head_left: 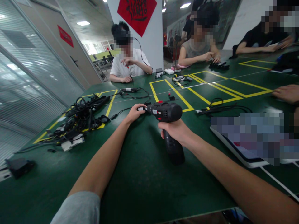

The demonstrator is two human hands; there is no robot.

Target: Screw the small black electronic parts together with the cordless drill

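Observation:
My right hand [175, 132] is wrapped round the grip of a black cordless drill [167, 112] with red accents. The drill lies level above the green table, its battery base towards me and its chuck pointing left. My left hand [135, 112] is closed on a small black block with a white label [141, 109], right at the drill's front end. My fingers partly hide this block, so its exact kind is unclear. Whether the bit touches it cannot be made out. A black cable with a plug [114, 116] runs on the table beside my left hand.
A tangled heap of black cables [86, 113] lies on the left, with a black box [20, 168] nearer me. A tablet-like device [247, 146] and a cable bundle [217, 109] are on the right. Small black and red parts [171, 97] lie beyond the drill. Several people sit around.

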